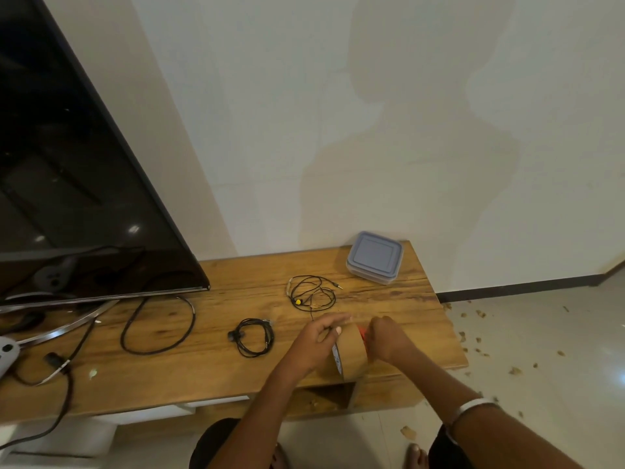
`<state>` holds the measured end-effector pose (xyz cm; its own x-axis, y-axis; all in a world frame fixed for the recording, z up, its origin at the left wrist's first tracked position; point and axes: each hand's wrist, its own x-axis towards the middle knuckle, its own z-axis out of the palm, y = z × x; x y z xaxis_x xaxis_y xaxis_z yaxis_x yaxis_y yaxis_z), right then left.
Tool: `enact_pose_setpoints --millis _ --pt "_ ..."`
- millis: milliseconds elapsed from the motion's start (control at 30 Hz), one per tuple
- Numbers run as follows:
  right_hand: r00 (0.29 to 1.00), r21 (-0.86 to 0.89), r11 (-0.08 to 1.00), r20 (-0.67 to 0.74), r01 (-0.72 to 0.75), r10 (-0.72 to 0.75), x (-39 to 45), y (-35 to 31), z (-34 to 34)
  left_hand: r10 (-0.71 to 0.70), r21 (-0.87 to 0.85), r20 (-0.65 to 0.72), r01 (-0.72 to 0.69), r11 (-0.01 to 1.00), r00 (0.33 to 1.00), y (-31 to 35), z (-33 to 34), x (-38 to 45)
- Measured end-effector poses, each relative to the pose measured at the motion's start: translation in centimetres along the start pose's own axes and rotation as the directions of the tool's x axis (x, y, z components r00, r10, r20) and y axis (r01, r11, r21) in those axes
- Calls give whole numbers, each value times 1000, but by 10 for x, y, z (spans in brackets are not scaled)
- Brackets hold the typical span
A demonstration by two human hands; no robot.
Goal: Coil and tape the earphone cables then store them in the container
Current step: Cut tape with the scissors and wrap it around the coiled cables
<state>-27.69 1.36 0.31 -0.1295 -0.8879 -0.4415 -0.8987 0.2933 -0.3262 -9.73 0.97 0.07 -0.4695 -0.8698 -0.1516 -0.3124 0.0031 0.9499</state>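
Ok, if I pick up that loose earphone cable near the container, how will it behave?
The loose earphone cable looks thin and sprawled, so it will probably flop, dangle and tangle. It seems very light. Its plug lies free and may trail.

Black TV screen [67, 164] standing at left on wooden counter [209, 374]; thick black cable [159, 324] looped beside its stand. White wall [338, 130] behind. Brown scraps [480, 313] scattered on tiled floor [541, 384] at right.
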Motion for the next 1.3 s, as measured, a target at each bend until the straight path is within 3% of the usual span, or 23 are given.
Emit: enact_pose_setpoints --millis 300,567,733,933,1100,1300 --pt "990 -21 996 -113 -85 82 -2 -1 29 -17 31 11 17 999 1000 4 -3 0" --pt "991 27 994 -76 -110 112 -3 10 12 -36 53 12 35 998 999 4 -5 2" --pt "993 156 981 20 -118 116 -7 36 -14 -32 68 6 31 997 999 4 -4 1" --pt "978 181 983 207 -28 -10 -17 50 -48 -36 79 7 36 996 999 7 -3 -3" --pt "905 81 996 419 38 -68 -26 44 -82 -18 84 18 16 996 1000 10 -2 -4" --pt "818 -28 999 574 -19 32 -26 32 -104 -18 77 16 16 997 1000 11 -3 -3"
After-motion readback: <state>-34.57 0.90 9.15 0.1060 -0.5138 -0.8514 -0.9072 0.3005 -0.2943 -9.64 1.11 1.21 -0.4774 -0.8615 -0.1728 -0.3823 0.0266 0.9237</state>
